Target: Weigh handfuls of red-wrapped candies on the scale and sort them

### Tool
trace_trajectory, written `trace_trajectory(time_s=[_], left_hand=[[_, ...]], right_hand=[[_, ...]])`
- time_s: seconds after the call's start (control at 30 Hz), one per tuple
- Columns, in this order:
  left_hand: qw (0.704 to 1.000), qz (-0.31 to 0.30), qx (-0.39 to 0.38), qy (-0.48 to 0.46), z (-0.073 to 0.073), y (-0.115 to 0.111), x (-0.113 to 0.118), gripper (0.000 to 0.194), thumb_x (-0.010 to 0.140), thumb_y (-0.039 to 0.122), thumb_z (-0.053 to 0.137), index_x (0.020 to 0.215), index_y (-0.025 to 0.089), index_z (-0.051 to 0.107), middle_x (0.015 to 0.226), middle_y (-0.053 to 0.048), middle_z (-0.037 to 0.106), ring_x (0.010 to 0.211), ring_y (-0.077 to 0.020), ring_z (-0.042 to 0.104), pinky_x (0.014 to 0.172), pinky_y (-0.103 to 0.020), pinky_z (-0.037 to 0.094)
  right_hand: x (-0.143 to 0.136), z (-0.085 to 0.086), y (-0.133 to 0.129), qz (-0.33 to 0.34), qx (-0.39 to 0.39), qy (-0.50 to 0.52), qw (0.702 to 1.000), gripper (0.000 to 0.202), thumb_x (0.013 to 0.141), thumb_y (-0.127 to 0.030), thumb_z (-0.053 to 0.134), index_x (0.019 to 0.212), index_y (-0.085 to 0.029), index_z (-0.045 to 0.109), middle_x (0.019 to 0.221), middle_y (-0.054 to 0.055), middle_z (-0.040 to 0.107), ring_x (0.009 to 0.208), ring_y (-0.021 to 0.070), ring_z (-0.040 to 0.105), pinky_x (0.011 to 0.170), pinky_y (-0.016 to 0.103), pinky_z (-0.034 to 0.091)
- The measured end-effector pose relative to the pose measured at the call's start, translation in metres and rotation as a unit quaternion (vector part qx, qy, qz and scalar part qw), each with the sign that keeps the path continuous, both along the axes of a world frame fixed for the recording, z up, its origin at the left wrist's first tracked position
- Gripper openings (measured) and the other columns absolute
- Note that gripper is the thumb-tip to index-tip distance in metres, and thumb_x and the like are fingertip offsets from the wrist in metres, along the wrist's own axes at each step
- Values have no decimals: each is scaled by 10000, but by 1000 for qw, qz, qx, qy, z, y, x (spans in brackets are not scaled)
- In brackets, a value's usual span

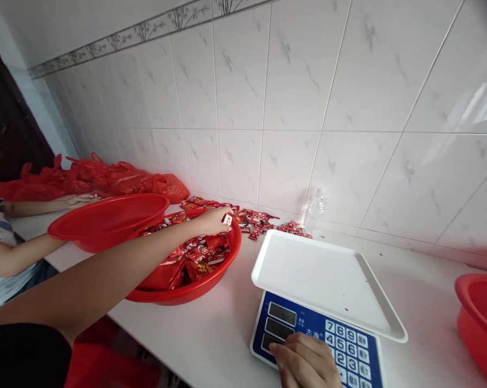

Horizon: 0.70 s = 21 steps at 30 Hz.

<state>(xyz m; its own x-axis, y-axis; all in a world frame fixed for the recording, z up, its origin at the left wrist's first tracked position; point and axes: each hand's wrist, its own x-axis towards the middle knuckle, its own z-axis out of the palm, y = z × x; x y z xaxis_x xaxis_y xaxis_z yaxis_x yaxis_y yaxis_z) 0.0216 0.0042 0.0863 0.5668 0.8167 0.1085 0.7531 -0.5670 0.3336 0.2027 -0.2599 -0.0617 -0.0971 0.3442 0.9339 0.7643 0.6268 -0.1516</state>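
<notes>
My left hand (pixel 216 221) reaches over the far side of a red plastic basket (pixel 227 272), its fingers closed on a small red-and-white packet (pixel 227 219). Beneath it, the basket holds many glossy red snack packets (pixel 197 253). My right hand (pixel 308 362) is at the front of a blue-and-white digital scale (pixel 276 323), over part of its display and keypad. Its fingers are curled together, and whatever they may hold is hidden. On the scale sits a white tray (pixel 308 264) with a few tiny dark specks on it.
Loose red packets (pixel 259 221) lie along the tiled wall beside a clear plastic bottle (pixel 317 211). Another red basket (pixel 110 213) stands left, near a co-worker's arms (pixel 33 256). Red plastic bags (pixel 118 180) line the back left. A red tub (pixel 478 318) is at far right.
</notes>
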Motion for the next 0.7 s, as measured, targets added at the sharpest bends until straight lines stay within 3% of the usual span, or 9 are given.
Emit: trace_trajectory(time_s=[0.13,0.2,0.3,0.4,0.53,0.7], left_hand=[[972,-71,-134,-177,-2,-23,41,363,760,300,654,1076,186,515,814,-10,654,709,-176,643,594,-261,490],[955,-112,-185,-205,-10,-38,65,435,766,305,671,1150,191,502,916,-44,662,734,-174,655,597,-267,506],[953,-160,-173,-189,-22,-55,96,569,763,337,699,1275,224,477,1157,-105,606,870,-195,659,667,-281,521],[953,-202,-146,-175,-30,-60,113,598,772,341,695,1311,232,463,1256,-120,568,988,-216,636,783,-306,511],[971,-175,-99,-131,-30,-45,104,348,797,309,642,1118,194,572,1173,-80,632,1009,-204,621,845,-296,484],[993,-66,-72,-72,-32,-8,50,113,788,220,535,886,173,566,891,-43,671,865,-199,637,762,-286,490]], right_hand=[[4,1,6,36,24,-11,999,118,874,-79,541,925,-142,627,571,6,634,493,108,604,489,221,506],[5,3,9,45,37,-17,998,114,859,-69,551,915,-135,625,559,6,625,483,105,594,483,215,499],[2,3,10,31,51,8,998,121,853,-59,545,881,-143,626,530,-2,603,469,103,578,493,215,495],[2,1,9,32,44,24,998,136,853,-52,529,876,-146,625,521,-6,588,469,103,568,497,213,489],[8,-4,10,40,13,-7,999,155,826,-44,550,926,-141,618,567,-5,605,499,103,580,516,211,496],[12,-3,9,51,-1,-25,998,174,828,-42,546,957,-132,618,600,5,625,536,110,607,555,218,518]])
